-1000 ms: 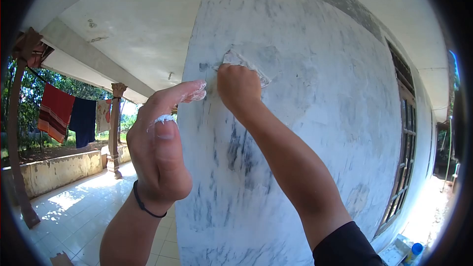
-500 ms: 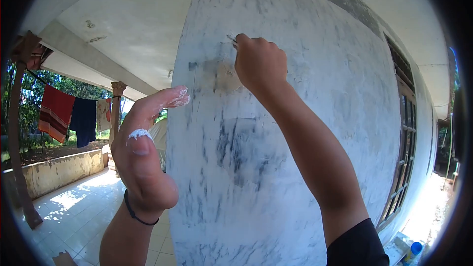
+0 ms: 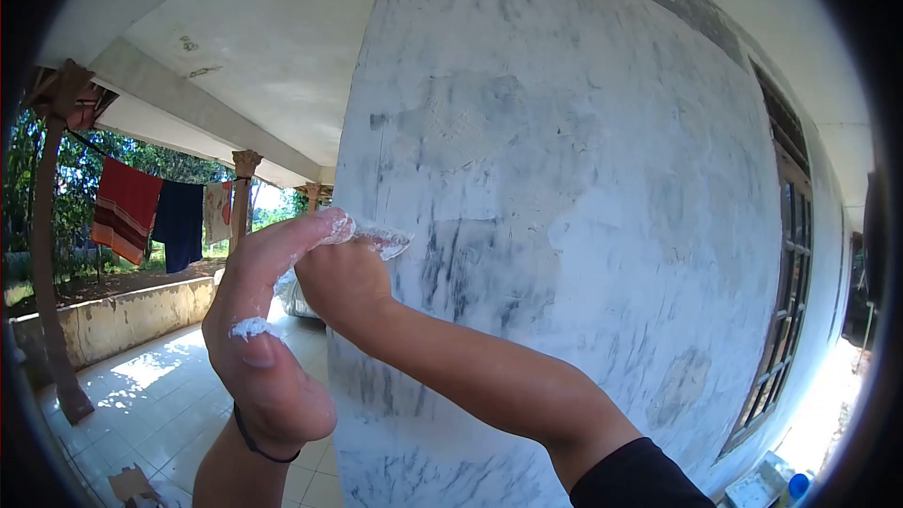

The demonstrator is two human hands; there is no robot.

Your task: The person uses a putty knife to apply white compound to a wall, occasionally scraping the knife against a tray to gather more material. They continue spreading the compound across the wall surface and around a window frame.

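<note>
Now my right hand (image 3: 343, 287) is closed on a small scraper (image 3: 386, 243), its blade touching the fingers (image 3: 329, 226) of my left hand (image 3: 268, 320), which are stretched flat w/ white putty (image 3: 246, 327) on them. I think I reload putty; next it must go back on the wall (image 3: 583, 226), pressed thin. Scraper handle is hidden in my fist.

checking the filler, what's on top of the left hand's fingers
White putty smears coat the left hand at its fingertips and thumb tip. The right hand presses a putty-smeared scraper blade there; the palm is hidden.
</note>
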